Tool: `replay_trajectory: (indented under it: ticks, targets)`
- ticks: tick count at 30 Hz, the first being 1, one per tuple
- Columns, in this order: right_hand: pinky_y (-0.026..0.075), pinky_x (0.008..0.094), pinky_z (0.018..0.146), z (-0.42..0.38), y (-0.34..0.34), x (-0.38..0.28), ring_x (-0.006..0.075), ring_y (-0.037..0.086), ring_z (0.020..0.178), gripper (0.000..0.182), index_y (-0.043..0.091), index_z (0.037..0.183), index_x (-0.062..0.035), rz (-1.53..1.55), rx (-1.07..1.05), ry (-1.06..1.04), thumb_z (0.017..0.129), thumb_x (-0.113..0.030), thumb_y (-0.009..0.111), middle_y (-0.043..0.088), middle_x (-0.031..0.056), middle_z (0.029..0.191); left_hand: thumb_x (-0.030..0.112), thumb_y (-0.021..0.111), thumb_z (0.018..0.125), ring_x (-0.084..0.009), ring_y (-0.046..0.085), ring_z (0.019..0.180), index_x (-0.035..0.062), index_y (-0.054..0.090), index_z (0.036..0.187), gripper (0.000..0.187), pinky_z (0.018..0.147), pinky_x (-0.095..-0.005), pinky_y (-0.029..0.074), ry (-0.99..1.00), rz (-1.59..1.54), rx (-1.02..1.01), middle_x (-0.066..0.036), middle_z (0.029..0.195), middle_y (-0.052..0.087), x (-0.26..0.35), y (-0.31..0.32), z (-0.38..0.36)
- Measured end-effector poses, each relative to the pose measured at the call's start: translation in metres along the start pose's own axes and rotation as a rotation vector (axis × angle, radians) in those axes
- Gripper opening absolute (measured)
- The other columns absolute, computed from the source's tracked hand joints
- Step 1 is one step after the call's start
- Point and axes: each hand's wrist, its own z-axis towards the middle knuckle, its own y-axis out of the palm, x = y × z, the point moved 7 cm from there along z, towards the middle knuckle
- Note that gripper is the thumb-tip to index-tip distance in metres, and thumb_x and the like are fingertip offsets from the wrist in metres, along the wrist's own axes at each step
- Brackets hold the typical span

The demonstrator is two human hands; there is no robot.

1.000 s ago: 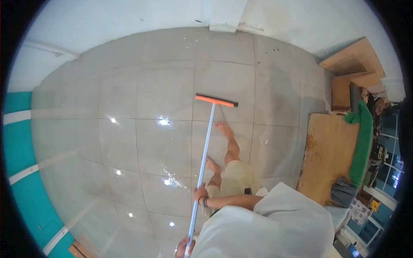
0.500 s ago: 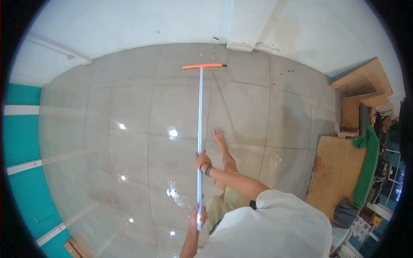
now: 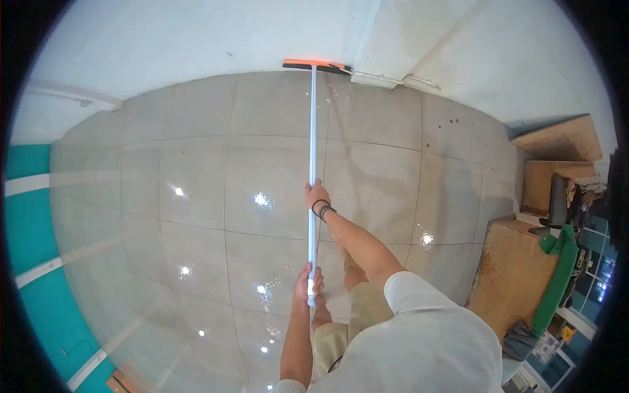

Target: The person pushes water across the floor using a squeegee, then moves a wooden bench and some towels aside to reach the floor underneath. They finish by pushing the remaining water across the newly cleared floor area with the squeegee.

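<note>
A floor squeegee (image 3: 312,131) with a long light-blue pole and an orange head with a dark blade stretches forward from me. Its head lies against the foot of the white wall, at the edge of the tiled floor. My right hand (image 3: 318,194), with dark bands at the wrist, is wrapped round the middle of the pole. Lower down, close to the pole's end, my left hand (image 3: 306,283) is closed round it too. My bare legs show beneath my arms, partly hidden by them.
Shiny grey floor tiles (image 3: 268,157) reflect the lights. At the right stand a wooden cabinet (image 3: 508,262) with a green cloth (image 3: 553,288) on it and wooden boards (image 3: 563,139) leaning near the wall. A teal and white wall (image 3: 29,216) borders the left.
The squeegee head has moved forward over the tiles to the wall. Both my hands have gone forward with the pole, still closed round it.
</note>
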Motion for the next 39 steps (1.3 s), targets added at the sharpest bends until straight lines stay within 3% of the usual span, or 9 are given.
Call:
replay_trajectory:
  ticks: [1, 6, 20, 24, 28, 33, 35, 36, 39]
  targets:
    - [0.044, 0.0451, 0.07, 0.005, -0.004, 0.0, 0.0363, 0.055, 0.082, 0.04, 0.034, 0.106, -0.0025, -0.002, 0.008, 0.005, 0.082, -0.034, 0.037, 0.056, 0.0221, 0.086, 0.031, 0.04, 0.086, -0.0099, 0.033, 0.032, 0.0101, 0.035, 0.074, 0.025, 0.026, -0.0203, 0.028, 0.047, 0.065, -0.045, -0.003, 0.053, 0.036, 0.005, 0.013, 0.005]
    - [0.043, 0.0447, 0.074, -0.004, 0.011, 0.009, 0.036, 0.054, 0.087, 0.042, 0.031, 0.11, -0.0008, -0.038, -0.062, 0.054, 0.081, -0.032, 0.037, 0.056, 0.0235, 0.089, 0.028, 0.039, 0.086, -0.0091, 0.033, 0.036, 0.0171, 0.019, 0.128, 0.048, 0.029, -0.0206, 0.028, 0.005, -0.1, -0.14, -0.002, 0.056, 0.037, -0.004, 0.021, -0.012]
    - [0.045, 0.0452, 0.063, -0.305, 0.205, 0.109, 0.0393, 0.055, 0.073, 0.038, 0.031, 0.101, 0.0034, 0.186, 0.127, -0.063, 0.079, -0.025, 0.043, 0.056, 0.025, 0.076, 0.027, 0.04, 0.085, -0.0093, 0.034, 0.037, 0.0127, 0.034, 0.118, 0.036, 0.03, -0.0215, 0.026, -0.165, 0.071, 0.157, -0.002, 0.056, 0.037, -0.029, -0.111, -0.341]
    - [0.046, 0.045, 0.063, -0.424, 0.25, 0.106, 0.0387, 0.056, 0.07, 0.037, 0.03, 0.096, 0.0004, 0.106, -0.165, 0.267, 0.078, -0.028, 0.044, 0.056, 0.0236, 0.074, 0.029, 0.042, 0.084, -0.0111, 0.034, 0.037, 0.0114, 0.038, 0.111, 0.033, 0.031, -0.0226, 0.024, -0.191, 0.389, 0.31, -0.002, 0.052, 0.037, -0.029, -0.171, -0.462]
    - [0.046, 0.0445, 0.063, -0.475, 0.259, 0.095, 0.0384, 0.057, 0.069, 0.038, 0.03, 0.095, -0.0003, 0.088, -0.265, 0.313, 0.078, -0.031, 0.045, 0.057, 0.0231, 0.073, 0.03, 0.042, 0.084, -0.0111, 0.035, 0.037, 0.0108, 0.038, 0.112, 0.034, 0.031, -0.0225, 0.025, -0.303, 0.171, 0.349, -0.002, 0.051, 0.037, -0.029, -0.169, -0.525]
    - [0.045, 0.0432, 0.064, -0.413, 0.208, 0.101, 0.0379, 0.056, 0.072, 0.042, 0.032, 0.097, 0.0006, 0.238, -0.046, 0.22, 0.078, -0.035, 0.045, 0.057, 0.023, 0.076, 0.03, 0.042, 0.084, -0.011, 0.035, 0.036, 0.01, 0.037, 0.112, 0.035, 0.031, -0.0224, 0.025, -0.272, 0.132, 0.131, -0.002, 0.051, 0.037, -0.032, -0.154, -0.453]
    - [0.046, 0.0406, 0.064, -0.311, 0.246, 0.167, 0.0369, 0.056, 0.072, 0.046, 0.038, 0.097, -0.001, 0.871, -0.053, 0.215, 0.078, -0.042, 0.044, 0.057, 0.0211, 0.077, 0.028, 0.041, 0.085, -0.0104, 0.035, 0.036, 0.0102, 0.035, 0.114, 0.034, 0.03, -0.0223, 0.026, -0.214, 0.275, 0.156, -0.002, 0.052, 0.038, -0.03, -0.115, -0.376]
    - [0.046, 0.0416, 0.064, -0.323, 0.121, 0.097, 0.0364, 0.056, 0.074, 0.044, 0.043, 0.097, -0.0031, 0.323, -0.053, 0.323, 0.077, -0.042, 0.045, 0.057, 0.0205, 0.08, 0.026, 0.04, 0.086, -0.0104, 0.035, 0.035, 0.0118, 0.037, 0.11, 0.028, 0.03, -0.022, 0.028, -0.197, 0.317, 0.143, -0.002, 0.053, 0.039, -0.033, -0.089, -0.333]
    - [0.045, 0.0433, 0.067, -0.211, 0.057, 0.136, 0.0357, 0.056, 0.076, 0.042, 0.043, 0.099, -0.003, 0.06, 0.204, 0.219, 0.078, -0.039, 0.043, 0.057, 0.0216, 0.082, 0.03, 0.036, 0.087, -0.01, 0.038, 0.036, 0.0133, 0.042, 0.097, 0.02, 0.031, -0.0215, 0.029, -0.222, 0.259, -0.094, -0.001, 0.056, 0.043, -0.065, -0.041, -0.193]
